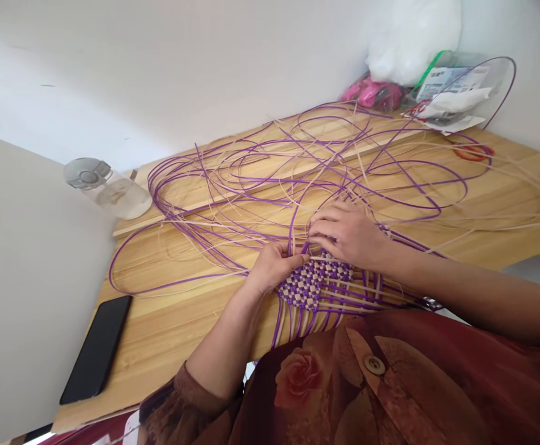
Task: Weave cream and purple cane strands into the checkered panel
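A purple and beige woven piece (303, 287) lies at the table's front edge, close to my body. My left hand (277, 266) is closed on its upper left edge, thumb on top of the weave. Over the upper edge of the piece, my right hand (344, 232) has its fingers bent together around strands; its fingertips are partly hidden, so which strand they pinch is unclear. Long purple and beige strands (251, 180) run out from the weave in loose loops across the table. Shorter strand ends hang toward my clothes.
The wooden table (168, 334) meets a wall at the back. A black phone (96, 349) and a clear lidded jar (124, 194) are at left. Orange-handled scissors (474, 152), a clear bag (455, 93) and a pink bundle (374, 93) sit back right.
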`<state>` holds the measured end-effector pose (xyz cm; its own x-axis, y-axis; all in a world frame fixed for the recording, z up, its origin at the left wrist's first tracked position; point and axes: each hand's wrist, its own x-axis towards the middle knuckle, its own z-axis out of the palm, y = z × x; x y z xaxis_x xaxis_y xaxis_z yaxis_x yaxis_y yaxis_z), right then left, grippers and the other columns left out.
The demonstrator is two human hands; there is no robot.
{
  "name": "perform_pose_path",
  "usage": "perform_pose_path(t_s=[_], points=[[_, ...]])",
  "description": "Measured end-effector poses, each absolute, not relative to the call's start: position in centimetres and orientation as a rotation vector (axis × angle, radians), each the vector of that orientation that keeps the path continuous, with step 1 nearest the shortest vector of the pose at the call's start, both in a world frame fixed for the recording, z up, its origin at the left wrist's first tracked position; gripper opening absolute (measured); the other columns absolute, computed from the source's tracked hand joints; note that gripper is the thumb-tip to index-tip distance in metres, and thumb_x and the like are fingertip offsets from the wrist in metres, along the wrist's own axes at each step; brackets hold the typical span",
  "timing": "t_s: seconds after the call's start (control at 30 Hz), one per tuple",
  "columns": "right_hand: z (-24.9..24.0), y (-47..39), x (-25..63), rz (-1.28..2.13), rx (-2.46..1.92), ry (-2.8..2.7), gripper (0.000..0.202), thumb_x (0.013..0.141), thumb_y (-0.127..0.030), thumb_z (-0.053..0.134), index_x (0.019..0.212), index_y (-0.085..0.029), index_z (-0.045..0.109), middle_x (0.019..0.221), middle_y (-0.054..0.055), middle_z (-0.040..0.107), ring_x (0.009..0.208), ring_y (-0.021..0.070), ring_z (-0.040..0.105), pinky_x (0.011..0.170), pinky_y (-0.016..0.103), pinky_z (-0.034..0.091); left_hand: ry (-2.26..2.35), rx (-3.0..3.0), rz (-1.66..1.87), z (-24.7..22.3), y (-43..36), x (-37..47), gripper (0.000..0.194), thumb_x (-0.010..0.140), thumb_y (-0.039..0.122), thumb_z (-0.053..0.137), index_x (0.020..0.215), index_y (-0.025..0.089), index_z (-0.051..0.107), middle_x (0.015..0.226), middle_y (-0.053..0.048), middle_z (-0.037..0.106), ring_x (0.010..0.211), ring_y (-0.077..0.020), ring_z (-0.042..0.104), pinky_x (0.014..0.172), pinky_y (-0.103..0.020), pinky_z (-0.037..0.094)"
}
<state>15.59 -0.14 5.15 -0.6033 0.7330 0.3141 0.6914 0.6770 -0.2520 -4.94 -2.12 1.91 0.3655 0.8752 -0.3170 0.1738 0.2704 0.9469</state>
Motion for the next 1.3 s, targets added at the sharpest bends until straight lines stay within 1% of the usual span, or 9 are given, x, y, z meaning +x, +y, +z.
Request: perform_pose_path(t_s=[0.17, 0.33, 0.47, 0.6, 0.73, 0.9, 1.0, 1.2, 1.3], points=[[5.8, -2.3, 17.6, 0.184, -1.066, -2.699, 0.023, 0.091, -0.034, 0.059, 0.080, -0.018, 0.072, 0.080, 0.007, 0.069, 0.081, 0.0206, 0.058, 0.081, 0.035, 0.039, 1.119, 1.039, 0.653, 1.7, -2.1, -4.9, 0.031, 0.061, 0.038, 0.082, 0.075, 0.013, 0.070, 0.066, -0.002, 0.067, 0.053, -0.0100, 0.053, 0.055, -0.023, 0.037], [7.6, -4.3, 17.1, 0.934, -1.158, -2.469, 0.018, 0.091, -0.027, 0.055, 0.088, -0.019, 0.070, 0.084, 0.002, 0.070, 0.076, 0.0156, 0.062, 0.070, 0.028, 0.044, 1.118, 1.008, 0.680, 1.5, -2.0, -5.0, 0.030, 0.059, 0.036, 0.084, 0.072, 0.014, 0.070, 0.062, -0.001, 0.067, 0.051, -0.0095, 0.054, 0.054, -0.023, 0.038], [7.6, -4.1, 15.3, 1.258, -0.980, -2.091, 0.015, 0.090, -0.030, 0.055, 0.089, -0.017, 0.063, 0.097, 0.006, 0.071, 0.087, 0.0158, 0.065, 0.077, 0.028, 0.049, 1.040, 1.003, 0.683, 1.6, -2.1, -5.0, 0.031, 0.061, 0.036, 0.084, 0.077, 0.013, 0.072, 0.064, -0.002, 0.067, 0.052, -0.0090, 0.054, 0.054, -0.022, 0.037], [5.1, -2.4, 14.6, 1.409, -1.113, -1.851, 0.014, 0.088, -0.031, 0.056, 0.091, -0.017, 0.059, 0.072, 0.003, 0.068, 0.065, 0.0135, 0.064, 0.060, 0.025, 0.050, 1.017, 0.988, 0.727, 1.6, -2.2, -4.7, 0.033, 0.056, 0.035, 0.087, 0.074, 0.012, 0.071, 0.065, -0.001, 0.067, 0.053, -0.0077, 0.052, 0.054, -0.021, 0.035], [3.7, -1.3, 14.6, 1.429, -1.356, -1.682, 0.010, 0.082, -0.024, 0.061, 0.088, -0.017, 0.057, 0.067, 0.002, 0.067, 0.056, 0.0143, 0.065, 0.050, 0.023, 0.050, 1.016, 0.971, 0.783, 1.3, -2.3, -4.5, 0.036, 0.054, 0.037, 0.088, 0.071, 0.012, 0.069, 0.066, -0.002, 0.067, 0.054, -0.0081, 0.052, 0.056, -0.022, 0.037], [4.4, -1.3, 14.4, 1.410, -1.357, -1.750, 0.018, 0.082, -0.023, 0.060, 0.099, -0.017, 0.058, 0.065, 0.001, 0.068, 0.058, 0.0154, 0.067, 0.054, 0.024, 0.051, 1.005, 1.062, 0.796, 1.0, -2.2, -4.5, 0.033, 0.059, 0.037, 0.086, 0.073, 0.011, 0.069, 0.068, -0.003, 0.067, 0.059, -0.0096, 0.054, 0.060, -0.022, 0.038], [5.2, -1.4, 13.9, 1.138, -1.312, -2.018, 0.019, 0.085, -0.026, 0.059, 0.101, -0.017, 0.066, 0.070, 0.002, 0.070, 0.063, 0.0141, 0.065, 0.061, 0.024, 0.047, 0.970, 1.146, 0.791, 0.9, -2.1, -4.5, 0.028, 0.062, 0.033, 0.084, 0.074, 0.011, 0.069, 0.068, -0.002, 0.066, 0.061, -0.0099, 0.053, 0.063, -0.022, 0.038], [6.1, -1.9, 12.5, 0.456, -1.252, -2.429, 0.014, 0.085, -0.023, 0.058, 0.075, -0.016, 0.066, 0.077, 0.006, 0.067, 0.073, 0.0163, 0.058, 0.068, 0.029, 0.038, 1.021, 1.295, 0.776, 1.0, -2.2, -4.4, 0.023, 0.067, 0.032, 0.077, 0.075, 0.011, 0.071, 0.067, 0.000, 0.064, 0.063, -0.0117, 0.052, 0.063, -0.023, 0.038], [8.8, -1.3, 12.2, 0.904, -1.203, -2.319, 0.019, 0.086, -0.028, 0.057, 0.075, -0.014, 0.065, 0.081, 0.007, 0.067, 0.079, 0.0179, 0.060, 0.073, 0.031, 0.043, 1.113, 1.417, 0.757, 1.0, -2.3, -4.3, 0.019, 0.070, 0.031, 0.072, 0.075, 0.013, 0.071, 0.066, 0.000, 0.062, 0.062, -0.0122, 0.051, 0.061, -0.023, 0.038]])
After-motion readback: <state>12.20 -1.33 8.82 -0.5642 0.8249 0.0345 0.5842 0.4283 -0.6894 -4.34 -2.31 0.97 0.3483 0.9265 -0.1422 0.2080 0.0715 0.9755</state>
